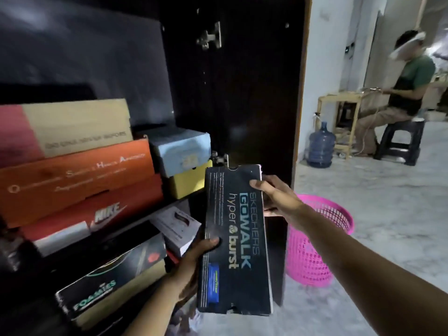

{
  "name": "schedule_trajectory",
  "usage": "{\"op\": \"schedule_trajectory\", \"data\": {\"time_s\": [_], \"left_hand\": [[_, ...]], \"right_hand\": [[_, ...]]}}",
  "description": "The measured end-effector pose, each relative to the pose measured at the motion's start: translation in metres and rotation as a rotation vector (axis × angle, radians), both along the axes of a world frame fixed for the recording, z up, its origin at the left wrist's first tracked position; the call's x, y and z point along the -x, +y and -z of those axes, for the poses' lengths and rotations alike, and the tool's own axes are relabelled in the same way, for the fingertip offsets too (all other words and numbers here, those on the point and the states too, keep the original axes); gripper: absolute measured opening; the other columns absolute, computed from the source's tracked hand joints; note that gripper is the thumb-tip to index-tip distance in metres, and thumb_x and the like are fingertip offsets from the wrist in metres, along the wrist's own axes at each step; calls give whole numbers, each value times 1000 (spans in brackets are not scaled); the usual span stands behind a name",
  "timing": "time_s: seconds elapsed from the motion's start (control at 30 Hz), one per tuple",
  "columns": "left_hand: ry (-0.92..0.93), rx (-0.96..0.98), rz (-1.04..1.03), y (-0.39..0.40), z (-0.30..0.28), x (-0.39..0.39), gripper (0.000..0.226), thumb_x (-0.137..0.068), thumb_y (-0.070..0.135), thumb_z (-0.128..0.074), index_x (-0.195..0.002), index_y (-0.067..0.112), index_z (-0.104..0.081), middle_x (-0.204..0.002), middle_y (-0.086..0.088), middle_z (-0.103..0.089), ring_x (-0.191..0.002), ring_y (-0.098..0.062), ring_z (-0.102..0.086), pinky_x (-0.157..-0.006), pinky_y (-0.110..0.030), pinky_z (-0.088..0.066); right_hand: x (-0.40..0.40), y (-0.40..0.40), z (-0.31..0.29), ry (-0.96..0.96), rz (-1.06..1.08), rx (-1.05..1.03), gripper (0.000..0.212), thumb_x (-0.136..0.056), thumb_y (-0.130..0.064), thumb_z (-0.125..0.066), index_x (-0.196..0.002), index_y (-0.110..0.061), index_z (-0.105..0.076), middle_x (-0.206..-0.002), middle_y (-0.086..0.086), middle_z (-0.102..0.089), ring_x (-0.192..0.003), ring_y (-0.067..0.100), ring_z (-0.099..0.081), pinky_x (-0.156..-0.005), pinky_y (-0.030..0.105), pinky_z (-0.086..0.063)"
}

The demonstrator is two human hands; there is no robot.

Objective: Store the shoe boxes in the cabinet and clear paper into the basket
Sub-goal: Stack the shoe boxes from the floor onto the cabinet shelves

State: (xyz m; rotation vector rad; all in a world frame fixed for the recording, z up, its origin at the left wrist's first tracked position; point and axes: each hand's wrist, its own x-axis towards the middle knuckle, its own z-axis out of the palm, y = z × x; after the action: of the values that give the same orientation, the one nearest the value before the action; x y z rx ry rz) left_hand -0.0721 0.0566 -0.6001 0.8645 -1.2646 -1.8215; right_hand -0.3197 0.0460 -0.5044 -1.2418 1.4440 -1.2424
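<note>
Now left hand (194,265) and right hand (276,197) both grip black Skechers box (236,238) before cabinet (242,81).

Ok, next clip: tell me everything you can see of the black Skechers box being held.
The black Skechers box looks like cardboard, its lid closed, printed "SKECHERS GOWALK hyper burst" in teal and pale lettering, with a blue label near its lower end. It is held up lengthwise, slightly tilted, in front of the open cabinet. The left hand grips its left edge, the right hand its upper right edge.
</note>
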Motion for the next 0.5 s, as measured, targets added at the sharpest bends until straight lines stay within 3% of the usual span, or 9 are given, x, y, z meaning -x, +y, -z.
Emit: {"op": "schedule_trajectory", "data": {"time_s": [0.07, 0.13, 0.2, 0.3, 0.4, 0.5], "left_hand": [[-1, -16, -53, -7, -13, -17, 92, -53, 39, -90, -135, 8, -63, -119, -23, -74, -104, -36, -74, -81, -40, -61], [45, 50, -138, -22, -34, -25, 93, -49, 39, -89, -133, 9, -62, -108, -17, -78, -92, -29, -77, -72, -34, -62], [89, 108, -215, -39, -61, -30, 94, -47, 37, -94, -131, 6, -62, -104, -14, -79, -82, -23, -78, -66, -30, -62], [123, 198, -321, -68, -102, -36, 72, -76, 30, -81, -142, 11, -59, -130, -16, -71, -111, -32, -73, -97, -45, -58], [62, 307, -407, -103, -145, -42, 63, -80, 46, -79, -136, 22, -65, -133, -8, -70, -124, -32, -67, -112, -53, -46], [-41, 245, -507, -125, -180, -41, 83, -53, 74, -84, -123, 31, -73, -123, -2, -76, -115, -30, -70, -107, -52, -49]], "right_hand": [[-20, -24, -25, -4, -11, 38, 55, -86, -56, -73, -132, -31, -57, -105, 3, -77, -91, 20, -74, -87, 43, -60], [-37, -41, -45, -29, -70, 57, 71, -79, -68, -74, -138, -34, -53, -111, 4, -77, -97, 22, -76, -82, 41, -60], [-49, -53, -56, -69, -131, 64, 93, -68, -79, -74, -146, -38, -43, -124, 5, -74, -108, 28, -74, -90, 46, -56], [-60, -63, -55, -125, -183, 66, 107, -59, -87, -69, -153, -47, -34, -142, 2, -61, -116, 27, -68, -105, 56, -47], [-71, -61, -41, -202, -260, 53, 97, -56, -89, -70, -143, -53, -48, -140, -6, -65, -121, 24, -66, -105, 56, -48], [-79, -55, -33, -285, -349, 94, 73, -67, -67, -74, -135, -45, -57, -133, -3, -70, -115, 29, -70, -103, 59, -51]]}}
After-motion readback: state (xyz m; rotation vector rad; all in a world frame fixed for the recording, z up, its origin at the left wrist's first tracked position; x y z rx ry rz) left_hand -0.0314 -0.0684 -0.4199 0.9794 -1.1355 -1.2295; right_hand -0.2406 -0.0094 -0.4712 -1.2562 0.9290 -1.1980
